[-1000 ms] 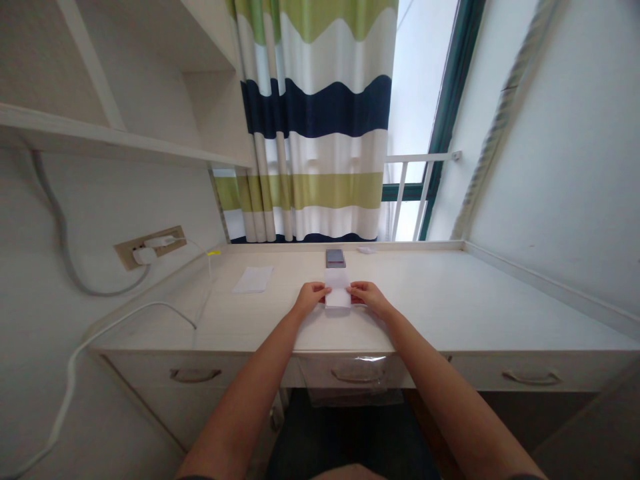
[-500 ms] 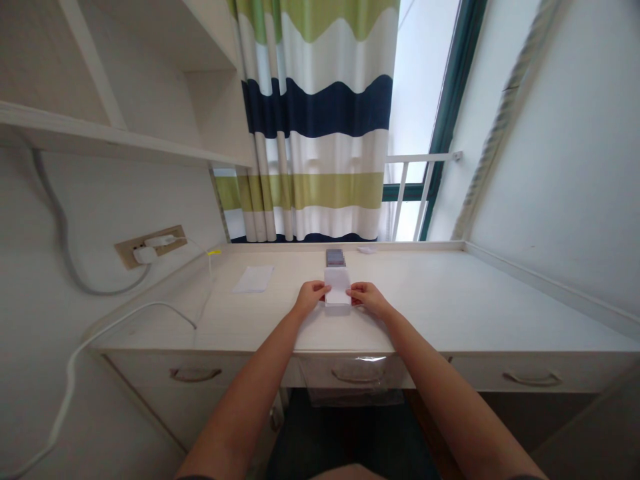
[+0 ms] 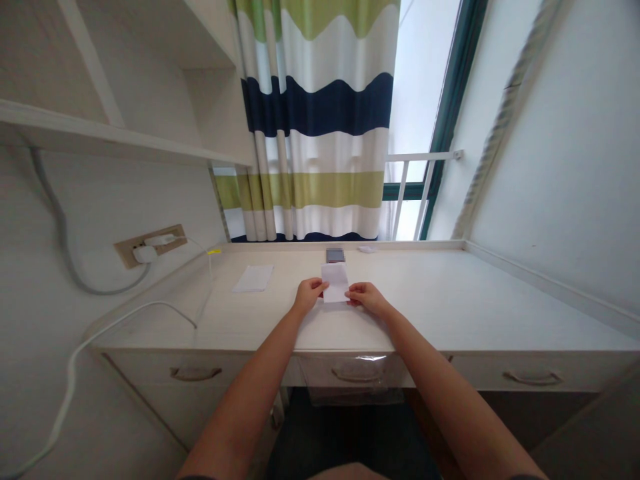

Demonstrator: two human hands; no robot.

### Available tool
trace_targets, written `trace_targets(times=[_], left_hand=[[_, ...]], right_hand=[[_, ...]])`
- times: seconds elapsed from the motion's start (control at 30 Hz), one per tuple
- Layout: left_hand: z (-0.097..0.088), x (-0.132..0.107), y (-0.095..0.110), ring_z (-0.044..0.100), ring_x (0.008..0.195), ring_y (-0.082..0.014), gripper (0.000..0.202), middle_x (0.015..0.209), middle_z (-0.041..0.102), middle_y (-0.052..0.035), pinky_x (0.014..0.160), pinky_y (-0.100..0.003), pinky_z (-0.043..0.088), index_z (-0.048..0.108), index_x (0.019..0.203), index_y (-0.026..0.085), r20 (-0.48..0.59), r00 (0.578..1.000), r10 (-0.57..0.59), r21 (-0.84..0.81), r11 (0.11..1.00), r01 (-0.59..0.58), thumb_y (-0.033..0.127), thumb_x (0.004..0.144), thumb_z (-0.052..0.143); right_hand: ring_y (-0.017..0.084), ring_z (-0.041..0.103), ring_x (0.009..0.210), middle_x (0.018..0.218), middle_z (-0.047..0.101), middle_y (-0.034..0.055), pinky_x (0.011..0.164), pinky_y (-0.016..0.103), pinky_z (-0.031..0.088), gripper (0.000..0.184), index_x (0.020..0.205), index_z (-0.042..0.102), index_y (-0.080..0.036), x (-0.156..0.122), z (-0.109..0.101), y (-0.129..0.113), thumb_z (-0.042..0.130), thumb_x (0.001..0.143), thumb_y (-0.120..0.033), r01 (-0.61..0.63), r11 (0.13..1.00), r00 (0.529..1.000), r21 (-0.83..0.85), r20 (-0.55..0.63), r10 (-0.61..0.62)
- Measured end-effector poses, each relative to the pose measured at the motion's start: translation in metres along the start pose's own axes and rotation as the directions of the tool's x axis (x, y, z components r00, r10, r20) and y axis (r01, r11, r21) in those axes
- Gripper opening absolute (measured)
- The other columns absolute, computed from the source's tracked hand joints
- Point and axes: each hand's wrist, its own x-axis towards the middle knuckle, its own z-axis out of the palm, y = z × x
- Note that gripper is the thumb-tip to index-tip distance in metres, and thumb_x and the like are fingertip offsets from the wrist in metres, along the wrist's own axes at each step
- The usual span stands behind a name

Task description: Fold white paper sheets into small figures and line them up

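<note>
A small white sheet of paper point(image 3: 335, 283) is held low over the desk, between my two hands. My left hand point(image 3: 309, 295) pinches its left edge between thumb and fingers. On the opposite edge, my right hand point(image 3: 367, 296) grips it the same way. Just beyond the paper's far edge lies a small stack of dark grey cards or flat pieces point(image 3: 335, 255); its near part is hidden behind the paper.
On the white desk point(image 3: 475, 300), another white sheet point(image 3: 253, 279) lies to the left and a small crumpled white piece point(image 3: 367, 249) at the back. A white cable point(image 3: 165, 305) crosses the left side. Clear plastic point(image 3: 350, 380) hangs over the middle drawer.
The paper has shifted slightly left and away from me, and its lower edge now looks tilted and lifted. Both hands keep their grip on its sides.
</note>
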Motion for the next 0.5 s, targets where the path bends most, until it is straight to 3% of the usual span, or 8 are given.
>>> trace_targets(times=[0.5], left_hand=[[-0.0021, 0.0037, -0.0056, 0.052, 0.052, -0.0113, 0.025, 0.057, 0.058, -0.0007, 0.052, -0.024, 0.045, 0.056, 0.057, 0.013, -0.047, 0.998, 0.028, -0.021, 0.999, -0.029, 0.037, 0.054, 0.065]], right_hand=[[0.007, 0.045, 0.044, 0.047, 0.052, -0.0043, 0.046, 0.021, 0.033, 0.019, 0.061, 0.054, -0.016, -0.0045, 0.0015, -0.0051, 0.065, 0.055, -0.031, 0.066, 0.994, 0.998, -0.089, 0.011, -0.065]])
